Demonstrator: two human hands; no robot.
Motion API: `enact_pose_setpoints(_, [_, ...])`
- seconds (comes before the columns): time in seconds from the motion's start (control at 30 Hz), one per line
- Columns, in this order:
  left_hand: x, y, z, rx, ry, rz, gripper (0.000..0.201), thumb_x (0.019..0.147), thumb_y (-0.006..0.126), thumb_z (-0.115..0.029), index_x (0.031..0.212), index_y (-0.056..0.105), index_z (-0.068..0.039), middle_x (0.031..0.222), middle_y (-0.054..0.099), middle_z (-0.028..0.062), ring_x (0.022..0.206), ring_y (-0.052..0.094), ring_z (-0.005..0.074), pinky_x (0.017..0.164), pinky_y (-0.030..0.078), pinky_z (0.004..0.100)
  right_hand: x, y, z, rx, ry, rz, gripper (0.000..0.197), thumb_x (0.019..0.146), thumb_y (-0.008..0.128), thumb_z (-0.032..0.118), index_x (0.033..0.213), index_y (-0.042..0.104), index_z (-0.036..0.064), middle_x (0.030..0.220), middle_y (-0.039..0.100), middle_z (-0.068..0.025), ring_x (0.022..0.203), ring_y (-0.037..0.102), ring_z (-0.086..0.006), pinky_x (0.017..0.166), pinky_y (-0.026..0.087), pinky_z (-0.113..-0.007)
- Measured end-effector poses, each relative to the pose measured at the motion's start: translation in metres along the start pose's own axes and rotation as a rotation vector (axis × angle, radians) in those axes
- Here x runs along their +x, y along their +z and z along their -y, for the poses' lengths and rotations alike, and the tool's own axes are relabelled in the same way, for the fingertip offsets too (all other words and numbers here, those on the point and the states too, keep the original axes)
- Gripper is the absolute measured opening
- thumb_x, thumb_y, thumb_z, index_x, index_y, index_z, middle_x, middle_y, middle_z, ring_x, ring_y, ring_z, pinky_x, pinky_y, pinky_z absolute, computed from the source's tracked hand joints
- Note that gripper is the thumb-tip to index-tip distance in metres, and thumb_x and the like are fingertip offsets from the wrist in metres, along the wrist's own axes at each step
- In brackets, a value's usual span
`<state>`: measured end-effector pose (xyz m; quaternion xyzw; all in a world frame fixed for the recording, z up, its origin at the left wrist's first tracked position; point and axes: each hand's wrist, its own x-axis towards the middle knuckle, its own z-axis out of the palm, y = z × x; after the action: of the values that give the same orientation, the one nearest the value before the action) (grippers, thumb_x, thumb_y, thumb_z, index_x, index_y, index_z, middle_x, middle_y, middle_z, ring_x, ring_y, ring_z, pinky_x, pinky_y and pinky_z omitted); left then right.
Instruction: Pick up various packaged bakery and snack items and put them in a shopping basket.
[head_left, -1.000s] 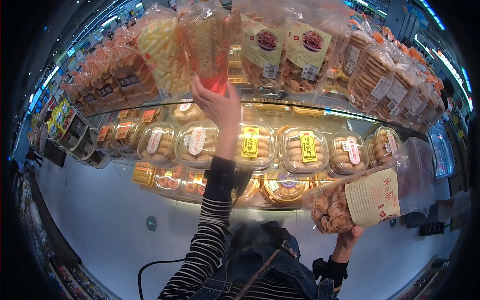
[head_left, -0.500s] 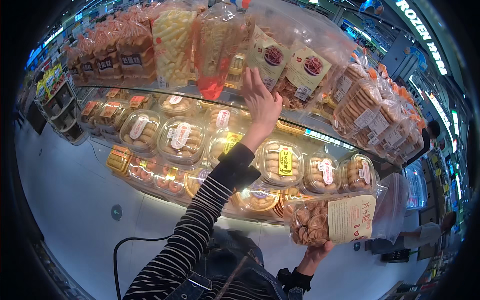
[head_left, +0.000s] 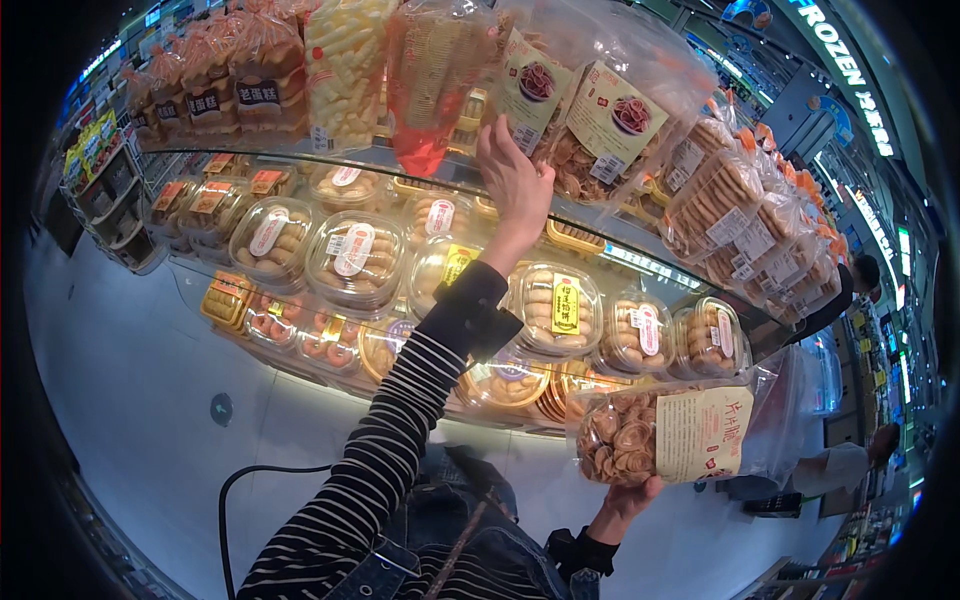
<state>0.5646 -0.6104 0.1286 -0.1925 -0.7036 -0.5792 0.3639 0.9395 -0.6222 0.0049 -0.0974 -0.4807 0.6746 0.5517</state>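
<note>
My left hand reaches up to the top shelf, fingers stretched and slightly bent. Its fingertips are against the lower part of a clear bag of brown crisps with a cream label; a gap shows between thumb and fingers. A second, similar bag stands just to the right. Down at the lower right, my right hand grips a bag of curled brown crisps from below. That bag lies on its side, its cream label facing up and its clear top end pointing right.
Glass shelves hold clear tubs of round pastries below the raised hand. Wrapped cakes and a bag of pale puffed sticks stand top left. Bagged biscuits line the right. Another person's leg shows at right.
The shelves have shifted slightly up and left in the picture. My left hand stays at the left bag, its fingers a little more bent. My right hand keeps hold of its bag.
</note>
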Motion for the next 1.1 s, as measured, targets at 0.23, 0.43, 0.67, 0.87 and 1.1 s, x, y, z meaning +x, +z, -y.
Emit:
enact_pose_setpoints(0.23, [0.003,-0.003,0.005,0.040,0.001,-0.002,0.074,0.061,0.058,-0.007,0.121,0.015,-0.003,0.117,0.024,0.0210,0.106,0.029,0.0389,0.088,0.028,0.0457,-0.004,-0.003,0.001,-0.011,0.007,-0.025,0.072,0.067,0.062,0.035,0.122,0.029,0.0003,0.121,0.037,-0.0128,0.109,0.040,-0.0270,0.090,0.036,-0.041])
enact_pose_setpoints(0.43, [0.004,-0.003,0.007,0.054,0.006,-0.008,0.073,0.063,0.058,-0.006,0.121,0.015,-0.003,0.117,0.024,0.0215,0.107,0.028,0.0387,0.089,0.028,0.0455,-0.003,-0.007,-0.001,-0.003,0.026,-0.029,0.073,0.067,0.062,0.035,0.121,0.030,-0.0010,0.119,0.040,-0.0132,0.106,0.043,-0.0265,0.088,0.038,-0.040])
enact_pose_setpoints(0.67, [0.005,-0.013,0.001,-0.012,0.017,-0.025,0.076,0.063,0.062,-0.008,0.121,0.014,0.000,0.119,0.022,0.0217,0.112,0.024,0.0383,0.091,0.026,0.0446,0.002,0.003,0.003,-0.041,-0.017,-0.016,0.075,0.065,0.064,0.036,0.120,0.030,-0.0025,0.118,0.040,-0.0145,0.105,0.044,-0.0264,0.088,0.038,-0.039])
enact_pose_setpoints(0.87, [-0.028,-0.026,-0.043,-0.159,0.320,0.004,0.077,0.062,0.066,-0.012,0.120,0.017,0.000,0.121,0.024,0.0190,0.116,0.022,0.0333,0.095,0.021,0.0420,0.008,0.007,0.005,-0.064,-0.042,-0.064,0.076,0.064,0.065,0.035,0.119,0.030,-0.0031,0.117,0.040,-0.0150,0.105,0.044,-0.0265,0.088,0.038,-0.039])
enact_pose_setpoints(1.1, [-0.040,0.030,-0.061,-0.152,0.180,0.115,0.096,0.055,0.073,-0.018,0.124,0.009,-0.001,0.124,0.018,0.0222,0.114,0.023,0.0364,0.094,0.021,0.0438,0.008,0.005,0.011,-0.023,-0.053,-0.189,0.088,0.054,0.074,0.036,0.117,0.029,-0.0061,0.110,0.044,-0.0145,0.097,0.048,-0.0245,0.083,0.042,-0.036])
